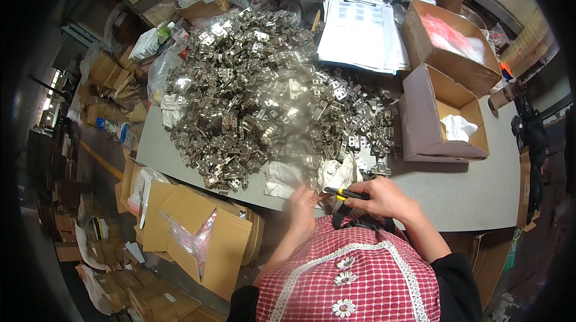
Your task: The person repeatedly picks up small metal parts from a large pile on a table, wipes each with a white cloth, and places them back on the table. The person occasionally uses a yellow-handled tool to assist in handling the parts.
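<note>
At the table's front edge, my right hand [382, 197] grips a black-and-yellow hand tool [351, 194], which looks like a utility knife. Its front end points left towards my left hand [303, 207]. The fingers of my left hand are pinched around a small metal hinge part [313, 183], partly hidden and blurred. A crumpled white cloth [335, 173] lies just beyond both hands. Another white cloth [281, 179] is spread to the left of it. Behind them rises a large heap of shiny metal hinge parts [243, 97].
On the right stand an open cardboard box [414, 119] with a white cloth inside and another box [445, 63] holding pink-and-white material. Printed sheets [357, 34] on a clipboard lie behind the heap. Below the table's left edge sits an open carton [189, 205] containing plastic bags.
</note>
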Demonstrator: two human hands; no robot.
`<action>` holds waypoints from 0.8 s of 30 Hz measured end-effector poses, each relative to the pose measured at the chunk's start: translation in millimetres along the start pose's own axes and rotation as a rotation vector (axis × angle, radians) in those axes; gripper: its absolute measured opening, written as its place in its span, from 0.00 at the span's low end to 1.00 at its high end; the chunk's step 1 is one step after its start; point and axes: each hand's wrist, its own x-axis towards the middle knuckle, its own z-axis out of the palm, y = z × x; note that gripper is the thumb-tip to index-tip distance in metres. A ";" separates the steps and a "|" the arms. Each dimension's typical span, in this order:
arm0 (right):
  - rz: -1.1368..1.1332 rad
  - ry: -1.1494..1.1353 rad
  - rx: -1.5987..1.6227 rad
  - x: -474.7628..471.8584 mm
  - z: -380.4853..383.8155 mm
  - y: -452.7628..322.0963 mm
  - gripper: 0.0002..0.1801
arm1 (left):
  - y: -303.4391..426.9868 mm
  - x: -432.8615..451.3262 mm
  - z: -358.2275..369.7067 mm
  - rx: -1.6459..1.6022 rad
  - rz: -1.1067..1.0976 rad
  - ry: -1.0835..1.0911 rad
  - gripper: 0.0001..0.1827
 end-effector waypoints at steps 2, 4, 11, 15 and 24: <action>0.003 -0.002 0.009 1.6 2.0 1.3 0.19 | -1.2 0.2 -0.6 -0.010 -0.004 -0.018 0.15; 0.017 -0.004 0.017 3.5 4.6 4.7 0.19 | -0.9 -0.6 -0.3 -0.007 -0.006 -0.026 0.15; -0.040 0.029 0.007 5.6 6.1 11.6 0.17 | 5.7 -7.4 5.8 0.041 -0.009 -0.029 0.15; 0.041 -0.020 -0.043 3.2 -0.6 7.2 0.18 | 8.9 -6.5 4.7 0.037 0.014 -0.004 0.15; 0.079 -0.027 0.012 -1.7 -12.1 -6.0 0.18 | 12.4 -7.5 11.4 -0.035 0.064 0.003 0.17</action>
